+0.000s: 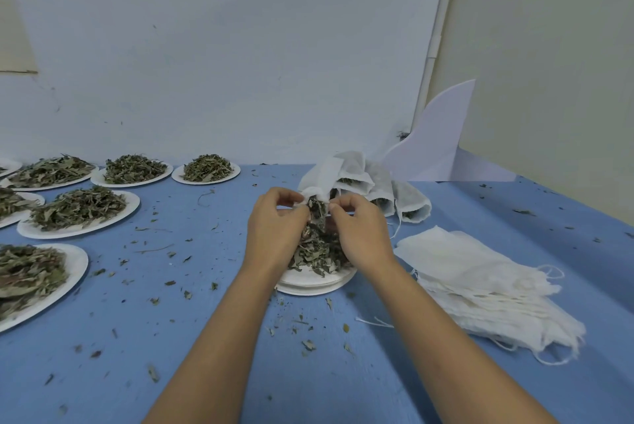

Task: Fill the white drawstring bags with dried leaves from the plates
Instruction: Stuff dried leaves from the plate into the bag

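My left hand (276, 228) and my right hand (360, 235) are raised over a white plate (314, 283) with a heap of dried leaves (315, 254). Both pinch the mouth of a white drawstring bag (324, 176), which stands up behind my fingers. Dark leaves (317, 212) hang between my two hands at the bag's opening. Behind it lie several filled bags (401, 199) in a pile. A flat stack of empty bags (487, 290) lies to the right of the plate.
Several plates of dried leaves (79, 209) cover the left side of the blue table (206, 338). Leaf crumbs are scattered across the cloth. A white curved board (435, 139) leans at the back right, against the wall.
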{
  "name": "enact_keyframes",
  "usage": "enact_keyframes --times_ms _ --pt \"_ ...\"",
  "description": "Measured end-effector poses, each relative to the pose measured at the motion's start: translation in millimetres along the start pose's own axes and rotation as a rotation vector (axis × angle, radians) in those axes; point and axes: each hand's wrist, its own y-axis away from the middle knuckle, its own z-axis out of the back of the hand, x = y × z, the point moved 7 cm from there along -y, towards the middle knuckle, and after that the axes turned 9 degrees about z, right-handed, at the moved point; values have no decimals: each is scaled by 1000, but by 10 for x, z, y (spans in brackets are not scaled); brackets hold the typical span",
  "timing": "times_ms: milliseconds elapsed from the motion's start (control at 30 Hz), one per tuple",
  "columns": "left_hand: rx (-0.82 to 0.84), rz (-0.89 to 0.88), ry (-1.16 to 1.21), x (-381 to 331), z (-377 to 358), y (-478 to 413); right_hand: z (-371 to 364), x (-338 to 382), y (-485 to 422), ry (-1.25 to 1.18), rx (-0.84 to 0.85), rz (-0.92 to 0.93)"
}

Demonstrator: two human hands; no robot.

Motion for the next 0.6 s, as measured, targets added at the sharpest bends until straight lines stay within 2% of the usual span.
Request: enact_keyframes --times_ms 167,333,500,600 --pt "-88 -52 -79 -2 46 4 -27 48 -2 18 44 37" --pt "-211 -85 -80 -30 159 33 -128 217 48 119 132 157" --pt "-309 -63 -92 -38 241 62 -244 315 126 45 249 199" --pt "-307 -63 -88 -22 254 51 -232 291 117 50 206 188"
